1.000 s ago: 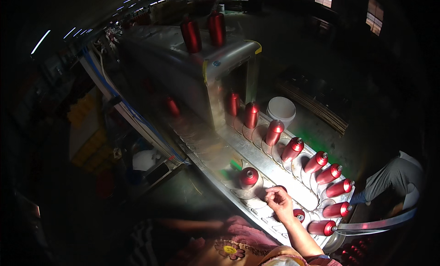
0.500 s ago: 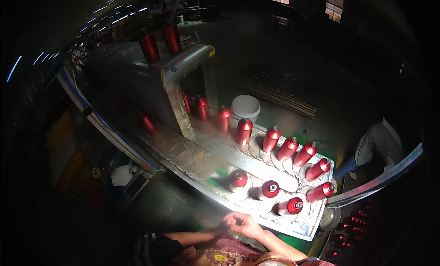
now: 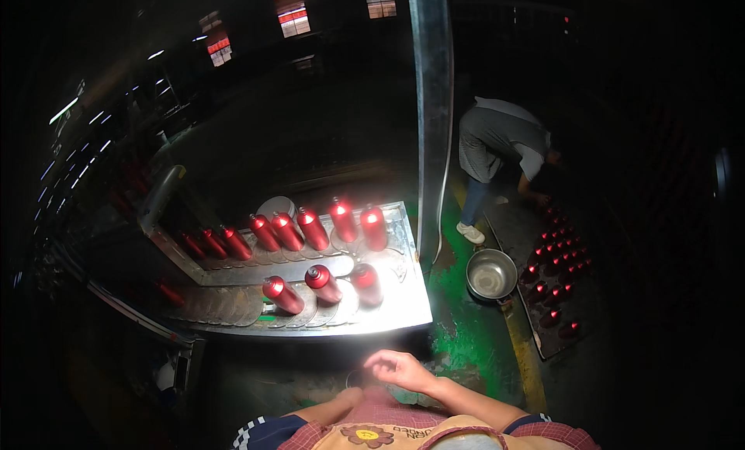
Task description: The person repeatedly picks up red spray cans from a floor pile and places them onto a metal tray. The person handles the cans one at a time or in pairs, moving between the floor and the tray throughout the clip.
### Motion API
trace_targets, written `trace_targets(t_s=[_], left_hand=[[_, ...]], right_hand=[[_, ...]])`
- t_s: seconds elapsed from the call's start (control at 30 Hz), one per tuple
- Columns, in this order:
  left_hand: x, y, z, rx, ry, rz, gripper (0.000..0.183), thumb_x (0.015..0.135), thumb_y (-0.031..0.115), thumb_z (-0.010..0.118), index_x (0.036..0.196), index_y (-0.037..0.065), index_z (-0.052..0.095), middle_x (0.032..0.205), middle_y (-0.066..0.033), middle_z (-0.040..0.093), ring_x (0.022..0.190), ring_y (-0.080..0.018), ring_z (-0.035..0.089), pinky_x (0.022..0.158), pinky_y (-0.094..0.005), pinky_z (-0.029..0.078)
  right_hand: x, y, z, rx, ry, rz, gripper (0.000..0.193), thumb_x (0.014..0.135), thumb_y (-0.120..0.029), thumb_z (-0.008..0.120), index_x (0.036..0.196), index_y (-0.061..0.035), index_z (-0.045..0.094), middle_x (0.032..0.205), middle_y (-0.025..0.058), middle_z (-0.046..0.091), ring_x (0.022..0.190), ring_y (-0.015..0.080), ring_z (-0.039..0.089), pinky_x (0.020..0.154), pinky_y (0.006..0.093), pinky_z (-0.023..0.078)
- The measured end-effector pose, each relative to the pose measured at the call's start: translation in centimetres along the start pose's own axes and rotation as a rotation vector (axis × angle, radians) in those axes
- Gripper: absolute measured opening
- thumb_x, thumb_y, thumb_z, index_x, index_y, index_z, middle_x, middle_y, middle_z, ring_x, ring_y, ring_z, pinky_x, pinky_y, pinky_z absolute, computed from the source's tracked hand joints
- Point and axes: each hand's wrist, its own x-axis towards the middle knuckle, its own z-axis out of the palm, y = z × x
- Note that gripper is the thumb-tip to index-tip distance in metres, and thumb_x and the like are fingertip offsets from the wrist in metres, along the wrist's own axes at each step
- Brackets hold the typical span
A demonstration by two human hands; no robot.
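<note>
My right hand is held in front of my apron, just short of the conveyor's near edge, with its fingers curled in. Whatever may lie inside them is hidden. Lower and beside it, my left hand is smeared by motion, so its fingers cannot be made out. Both hands are apart from the bottles. On the brightly lit metal conveyor table, shiny red bottles stand in a loop on overlapping round plates. Nearest to me are three: one red bottle, a middle bottle and a glaring bottle.
A metal post rises by the conveyor's right end. Beyond it a person bends over a floor tray holding many red bottles. A metal pot sits on the green floor. A white bucket stands behind the conveyor.
My view has swung right, bringing the bending person, the pot and the floor bottles further into sight. The bottles have shifted along the conveyor. My hands stay near my apron.
</note>
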Motion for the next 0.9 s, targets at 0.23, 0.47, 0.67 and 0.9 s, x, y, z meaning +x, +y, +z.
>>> trace_targets(t_s=[0.23, 0.47, 0.67, 0.9], left_hand=[[8.9, 14.1, 3.0, 0.171, 0.092, 0.578, 0.038, 0.087, 0.033, 0.059, 0.112, 0.006, 0.068, 0.113, -0.0195, 0.067, 0.106, -0.0339, 0.063, 0.090, -0.0428, 0.048], [11.9, 33.6, 5.1, 0.239, -0.142, 0.870, 0.038, 0.091, 0.030, 0.059, 0.120, 0.007, 0.062, 0.120, -0.0174, 0.063, 0.113, -0.0288, 0.059, 0.094, -0.0412, 0.047], [14.7, 47.5, 5.2, 0.277, -0.346, 0.986, 0.043, 0.090, 0.024, 0.060, 0.129, 0.006, 0.056, 0.128, -0.0154, 0.058, 0.119, -0.0246, 0.055, 0.097, -0.0379, 0.046], [18.4, 61.8, 1.8, -0.036, -0.438, 0.448, 0.023, 0.089, 0.020, 0.063, 0.104, 0.003, 0.069, 0.097, -0.0094, 0.069, 0.094, -0.0223, 0.063, 0.086, -0.0348, 0.050]], right_hand=[[-12.0, -1.2, -9.0, 0.111, 0.447, 0.087, 0.024, 0.087, -0.003, 0.064, 0.112, -0.0045, 0.063, 0.084, -0.0059, 0.060, 0.071, -0.0006, 0.049, 0.065, 0.0170, 0.043], [-22.3, -0.6, -17.4, 0.124, 0.823, -0.010, 0.020, 0.082, -0.002, 0.062, 0.102, -0.0021, 0.062, 0.074, -0.0010, 0.059, 0.065, 0.0042, 0.052, 0.060, 0.0211, 0.043], [-29.0, 2.1, -29.9, 0.138, 0.923, 0.051, 0.025, 0.083, -0.003, 0.061, 0.107, -0.0062, 0.064, 0.085, -0.0002, 0.060, 0.076, 0.0065, 0.053, 0.070, 0.0228, 0.044], [-32.2, 13.5, -48.1, 0.267, 0.974, 0.242, 0.026, 0.086, -0.003, 0.061, 0.112, -0.0058, 0.062, 0.096, 0.0032, 0.062, 0.090, 0.0111, 0.057, 0.083, 0.0270, 0.047]])
